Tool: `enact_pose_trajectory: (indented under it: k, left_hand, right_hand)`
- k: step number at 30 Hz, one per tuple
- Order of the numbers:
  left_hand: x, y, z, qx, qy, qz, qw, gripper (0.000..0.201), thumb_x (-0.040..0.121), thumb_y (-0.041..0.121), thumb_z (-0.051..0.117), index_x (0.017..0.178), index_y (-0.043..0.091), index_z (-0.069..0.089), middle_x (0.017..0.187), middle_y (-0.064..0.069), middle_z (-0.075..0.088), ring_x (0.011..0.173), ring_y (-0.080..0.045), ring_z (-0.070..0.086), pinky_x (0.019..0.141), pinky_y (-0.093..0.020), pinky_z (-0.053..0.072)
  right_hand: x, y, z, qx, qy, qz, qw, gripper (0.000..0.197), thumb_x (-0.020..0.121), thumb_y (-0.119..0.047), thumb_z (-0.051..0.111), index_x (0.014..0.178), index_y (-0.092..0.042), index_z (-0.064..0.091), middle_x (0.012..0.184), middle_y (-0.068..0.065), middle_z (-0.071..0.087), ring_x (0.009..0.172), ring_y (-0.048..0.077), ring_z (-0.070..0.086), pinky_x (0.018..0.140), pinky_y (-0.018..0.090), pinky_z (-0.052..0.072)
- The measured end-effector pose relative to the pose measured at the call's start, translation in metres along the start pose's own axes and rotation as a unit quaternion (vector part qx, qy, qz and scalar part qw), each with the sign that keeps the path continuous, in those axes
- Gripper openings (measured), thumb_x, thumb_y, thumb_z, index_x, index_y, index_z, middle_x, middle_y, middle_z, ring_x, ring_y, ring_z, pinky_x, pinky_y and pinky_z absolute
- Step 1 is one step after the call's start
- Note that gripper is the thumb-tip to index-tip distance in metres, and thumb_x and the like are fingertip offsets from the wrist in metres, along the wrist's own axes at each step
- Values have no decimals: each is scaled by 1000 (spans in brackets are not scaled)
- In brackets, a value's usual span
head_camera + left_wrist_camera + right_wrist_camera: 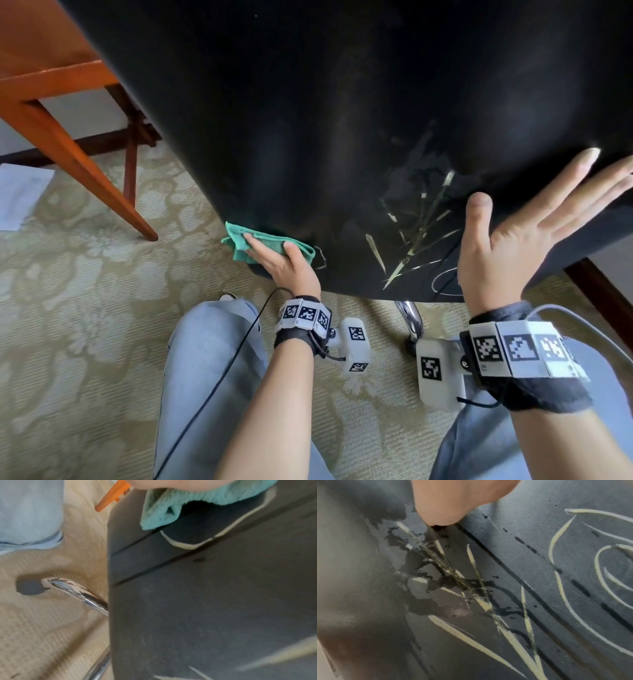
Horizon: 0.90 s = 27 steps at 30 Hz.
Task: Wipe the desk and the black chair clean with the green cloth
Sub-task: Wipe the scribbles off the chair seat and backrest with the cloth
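Observation:
The black chair (342,102) fills the upper head view, its back facing me. At its lower left corner my left hand (270,245) grips the bunched green cloth (265,241) and holds it against the chair. The left wrist view has the cloth (171,507) folded under my palm (171,484) on the chair (205,601). My right hand (537,202) is open, fingers spread, resting against the chair's right side. Yellowish streaks (418,233) and wet smears mark the surface between my hands, seen close in the right wrist view as streaks (481,601) below my hand (453,497).
An orange wooden desk (51,68) with slanted legs stands at the upper left. A sheet of paper (20,195) lies on the patterned carpet. The chair's chrome base (411,318) and a caster (30,586) sit low between my jeans-clad knees (212,359).

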State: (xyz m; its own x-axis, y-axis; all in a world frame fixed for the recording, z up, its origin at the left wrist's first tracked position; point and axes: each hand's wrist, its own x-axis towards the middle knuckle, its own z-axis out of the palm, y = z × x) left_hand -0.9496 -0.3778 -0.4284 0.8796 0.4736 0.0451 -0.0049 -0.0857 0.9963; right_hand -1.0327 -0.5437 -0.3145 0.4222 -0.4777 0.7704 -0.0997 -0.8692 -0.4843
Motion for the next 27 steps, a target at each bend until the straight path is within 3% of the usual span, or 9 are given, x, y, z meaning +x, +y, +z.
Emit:
enact_pose_trajectory:
  k: [4,8,9,12,14,18,23,25,27]
  left_hand:
    - [-1,19,4,-25,19,38,999,77,80,39,28,151,17,9,159,-16,3,146,-27,9,117,-42,17]
    - [12,33,4,-32,52,98,993,65,89,19,35,149,16,11,158,-19,6,138,-8,16,108,-9,11]
    - [16,29,2,-22,49,104,993,65,88,22,35,149,18,10,157,-19,6,139,-9,15,107,-8,10]
    - [27,5,-9,26,21,82,996,76,81,43,29,150,17,9,157,-21,4,144,-29,11,107,-22,12]
    - [33,-11,-16,23,15,30,999,84,79,48,28,152,12,8,158,-19,1,145,-29,10,106,-23,17]
    - [30,-18,-16,11,21,2,1000,73,87,30,31,152,13,4,158,-18,0,145,-28,9,107,-20,16]
    - [-10,-11,7,-9,-25,10,1000,76,81,45,28,148,34,-5,159,-13,-10,146,-27,2,115,-41,15]
    - [-33,-4,17,-11,-63,39,997,69,82,45,28,141,41,-8,158,-13,-13,146,-22,-4,117,-38,9]
    - [-48,3,24,-4,-90,69,994,65,84,46,28,138,39,-7,154,-7,-12,141,-7,-11,116,-23,-4]
  right_hand:
    - [1,-2,0,4,-2,12,1000,72,96,-30,49,136,22,18,135,55,7,128,69,5,111,59,4]
    - [-1,-1,-3,8,-8,7,1000,71,96,-28,49,137,20,17,135,55,7,128,69,4,112,57,4]
    - [-1,0,-3,7,-8,3,1000,70,96,-28,50,137,18,17,135,55,7,128,68,5,112,55,3]
    - [0,2,-2,8,-4,-4,1000,68,96,-31,49,138,7,13,135,55,8,129,63,3,115,48,1]
    - [0,2,-1,8,-4,-6,1000,67,96,-32,48,138,5,12,135,55,8,129,63,3,114,51,2]
    - [-1,0,0,6,-5,10,1000,72,96,-33,45,138,17,15,135,55,6,128,69,4,111,63,5]
    - [-2,-2,3,10,-18,29,999,72,97,-30,40,136,25,13,136,54,2,129,68,1,108,69,5]
    - [-3,-3,1,7,-21,25,999,72,97,-29,39,136,25,13,136,55,2,129,68,1,108,68,5]
    - [-3,-3,0,7,-25,19,999,72,97,-29,39,136,25,13,136,55,3,129,68,2,108,68,5]
